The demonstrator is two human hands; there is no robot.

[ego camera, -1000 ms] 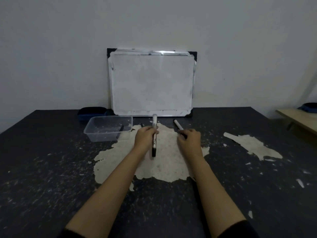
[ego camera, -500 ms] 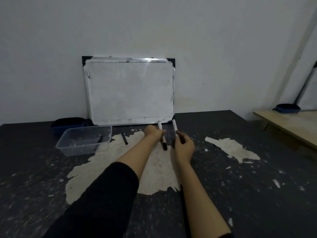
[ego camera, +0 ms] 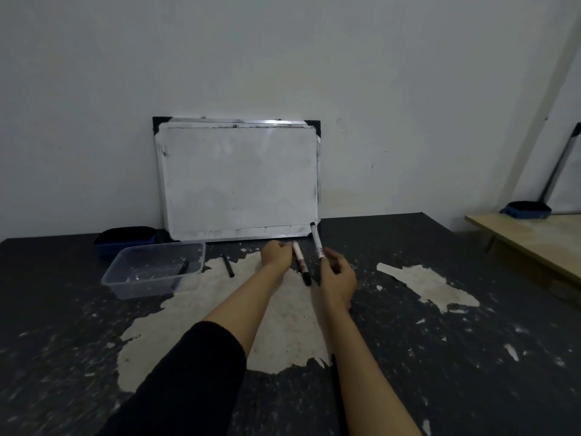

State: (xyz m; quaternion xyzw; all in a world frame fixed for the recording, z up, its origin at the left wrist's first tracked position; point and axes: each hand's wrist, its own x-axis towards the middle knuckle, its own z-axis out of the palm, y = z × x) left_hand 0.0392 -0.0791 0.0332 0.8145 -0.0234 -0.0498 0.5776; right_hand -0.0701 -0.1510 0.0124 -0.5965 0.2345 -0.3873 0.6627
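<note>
Markers are in hand, one each, so the pick-up looks done and the work sits between lifting and using them. Above the scuffed dark surface [ego camera: 471, 357], the right hand [ego camera: 338, 278] pinches its fingers [ego camera: 330, 256] on the lower barrel of the right marker [ego camera: 316, 240], whose dark end points away. Just to its left, the left hand [ego camera: 276, 255] curls its fingers [ego camera: 283, 247] round the upper barrel of the left marker [ego camera: 300, 261], black cap pointing back toward the person. Further left of the fingers lie a loose marker [ego camera: 228, 265] and a clear container [ego camera: 143, 289]. Beyond both hands a whiteboard [ego camera: 239, 180] leans on the wall. Next, I judge, comes uncapping or carrying a tip forward to it, which needs a steady hold. Print on both barrels is too small to read. The board is blank, only smudged.
</note>
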